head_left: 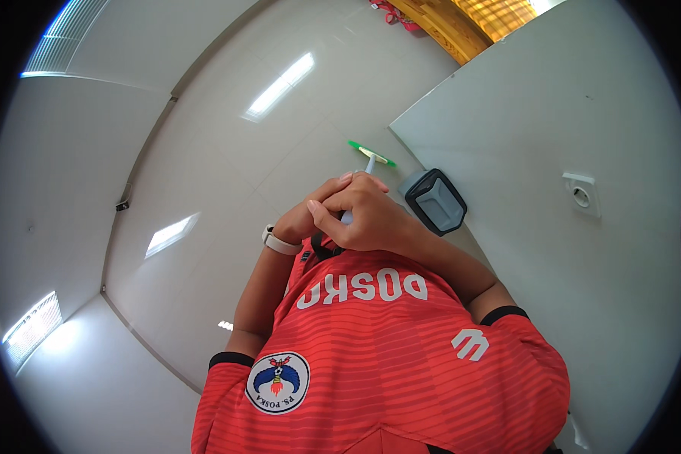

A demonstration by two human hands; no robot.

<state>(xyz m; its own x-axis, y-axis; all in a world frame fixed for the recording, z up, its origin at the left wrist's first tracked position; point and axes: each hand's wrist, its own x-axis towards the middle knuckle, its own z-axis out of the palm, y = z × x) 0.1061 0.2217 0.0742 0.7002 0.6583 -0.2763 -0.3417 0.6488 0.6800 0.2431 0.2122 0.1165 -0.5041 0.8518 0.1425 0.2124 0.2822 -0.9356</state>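
Observation:
My two hands meet in front of my chest, closed over the top of a mop's pale handle. My right hand [367, 216] lies in front and overlaps my left hand [310, 212], whose wrist wears a white band. Between the hands a small bit of the handle shows; most of it is hidden behind them. Beyond my fingers, the mop [371, 153] stands with its narrow green and cream head down on the floor, slanting to the right.
A grey bucket with a black rim [440, 200] stands at the right against a white wall panel [522, 136] with a socket [580, 197]. Glossy pale tiles [219, 144] cover the floor. Red items [397, 17] lie by a wooden piece [443, 26] at the far end.

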